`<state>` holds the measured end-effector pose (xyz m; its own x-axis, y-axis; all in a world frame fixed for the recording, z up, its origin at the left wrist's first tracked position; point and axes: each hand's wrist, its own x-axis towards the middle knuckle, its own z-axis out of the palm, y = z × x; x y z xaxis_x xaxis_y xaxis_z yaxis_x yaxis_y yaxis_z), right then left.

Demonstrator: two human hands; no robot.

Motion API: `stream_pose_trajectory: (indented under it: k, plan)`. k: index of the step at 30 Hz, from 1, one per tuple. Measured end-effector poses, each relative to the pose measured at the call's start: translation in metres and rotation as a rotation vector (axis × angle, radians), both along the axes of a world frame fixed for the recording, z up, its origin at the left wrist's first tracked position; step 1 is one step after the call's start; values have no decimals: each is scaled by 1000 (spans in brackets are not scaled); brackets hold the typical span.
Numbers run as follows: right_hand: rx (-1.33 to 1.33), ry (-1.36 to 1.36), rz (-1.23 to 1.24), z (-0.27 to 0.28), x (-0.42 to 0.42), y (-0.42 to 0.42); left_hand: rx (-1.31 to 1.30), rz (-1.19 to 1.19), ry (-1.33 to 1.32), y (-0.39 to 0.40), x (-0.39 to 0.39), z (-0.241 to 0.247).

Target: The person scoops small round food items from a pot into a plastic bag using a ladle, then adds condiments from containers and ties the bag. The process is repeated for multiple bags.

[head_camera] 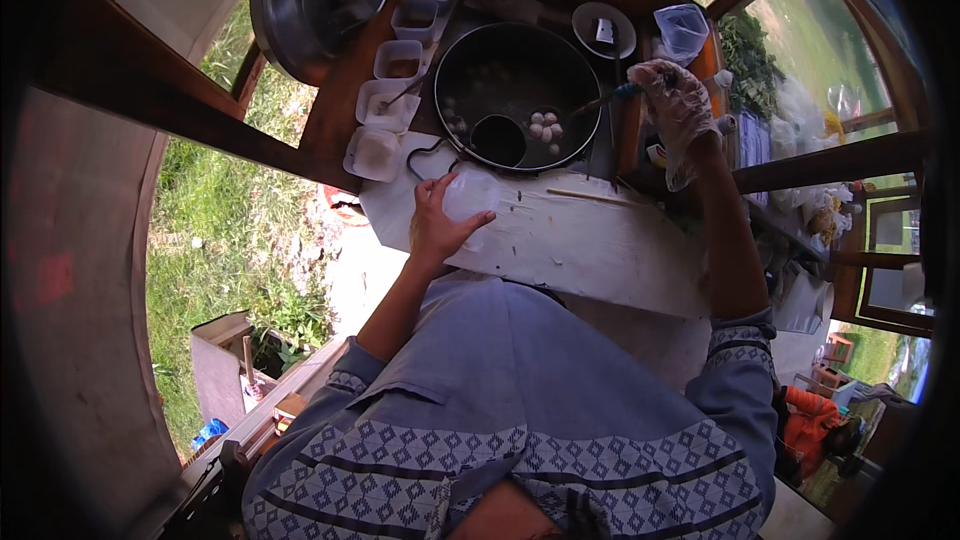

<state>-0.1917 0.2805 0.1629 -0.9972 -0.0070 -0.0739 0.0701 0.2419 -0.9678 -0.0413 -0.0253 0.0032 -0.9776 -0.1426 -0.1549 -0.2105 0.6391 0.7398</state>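
My left hand (444,217), bare, holds a translucent plastic container (471,196) over the white counter, just below the rim of a large round pot (517,97) of dark broth. Wearing a clear plastic glove, my right hand (673,94) grips the blue-banded handle of a ladle (600,100). The ladle's far end reaches into the pot beside a cluster of pale balls (545,126). More balls float near the pot's left side. A dark round opening or cup (498,142) sits inside the pot at its near edge. The ladle's bowl is hard to make out.
Several plastic tubs (383,105) line the pot's left side, near a large metal lid (304,11). A plate (604,30) with a metal utensil lies behind. A thin stick (596,198) rests on the white counter (615,240). Wooden posts frame the stall; a person in orange (806,427) is at lower right.
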Motion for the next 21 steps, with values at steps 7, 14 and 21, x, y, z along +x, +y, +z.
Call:
stream_pose_trajectory:
  k: [7, 14, 21]
  plan:
    - [199, 93, 359, 3, 14, 40, -18, 20, 14, 11, -9, 0]
    - [726, 392, 732, 40, 52, 32, -139, 120, -81, 18, -30, -5]
    - [713, 416, 893, 41, 84, 45, -133, -12, -436, 12, -42, 20]
